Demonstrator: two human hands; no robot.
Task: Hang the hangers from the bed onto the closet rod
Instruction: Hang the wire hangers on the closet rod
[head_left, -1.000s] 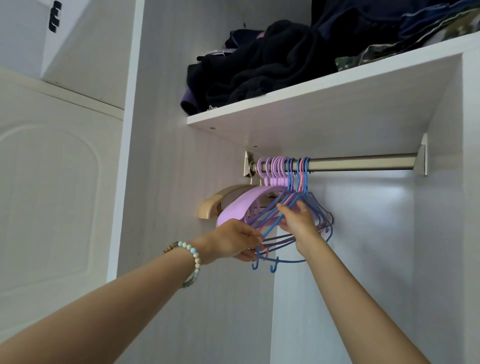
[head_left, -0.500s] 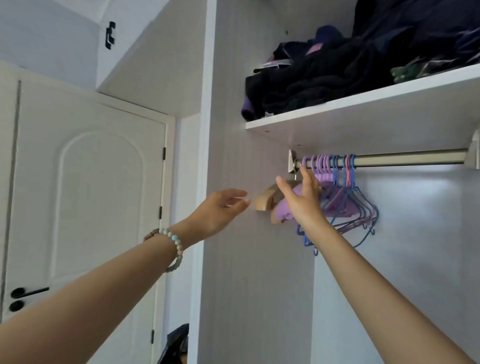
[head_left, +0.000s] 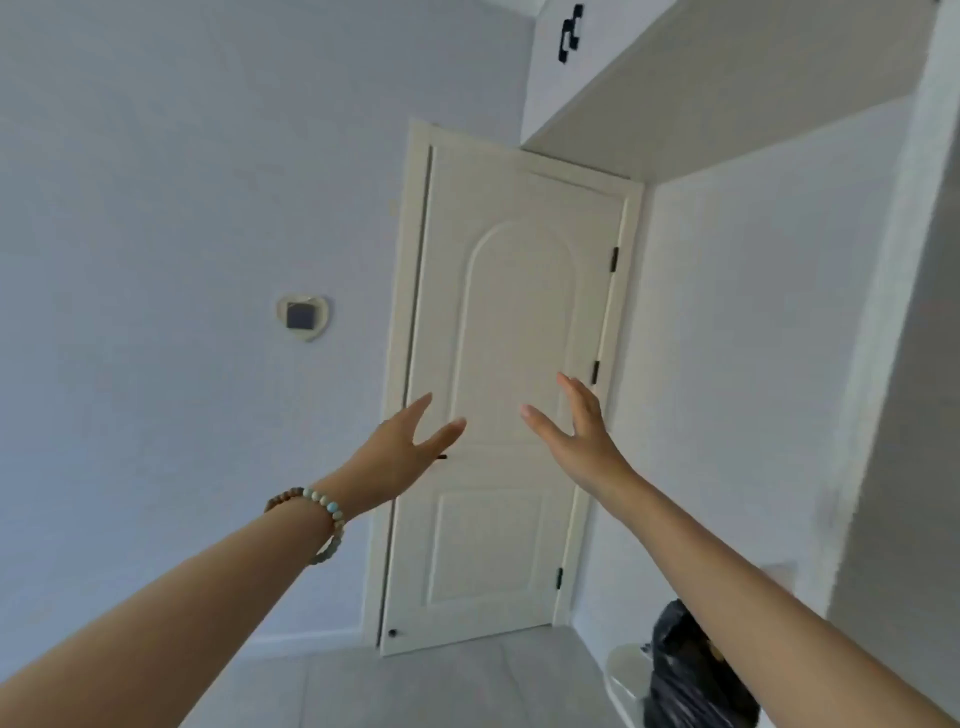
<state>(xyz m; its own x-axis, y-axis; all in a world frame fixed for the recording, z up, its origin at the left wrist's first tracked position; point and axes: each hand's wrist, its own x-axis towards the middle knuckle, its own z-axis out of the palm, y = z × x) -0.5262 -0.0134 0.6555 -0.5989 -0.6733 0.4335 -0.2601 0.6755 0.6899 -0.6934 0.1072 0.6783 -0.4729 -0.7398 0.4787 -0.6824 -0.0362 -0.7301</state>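
Just two empty hands, left hand and right hand, fingers loosely apart, before one white door.

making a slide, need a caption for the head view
Left hand and right hand open and empty, raised before a closed white door.

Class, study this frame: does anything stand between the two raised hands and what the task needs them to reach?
That cannot be judged: no hanger, bed or closet rod is in view. The left hand and right hand are open and empty before a white door, with nothing visible between. A black bag sits low right.
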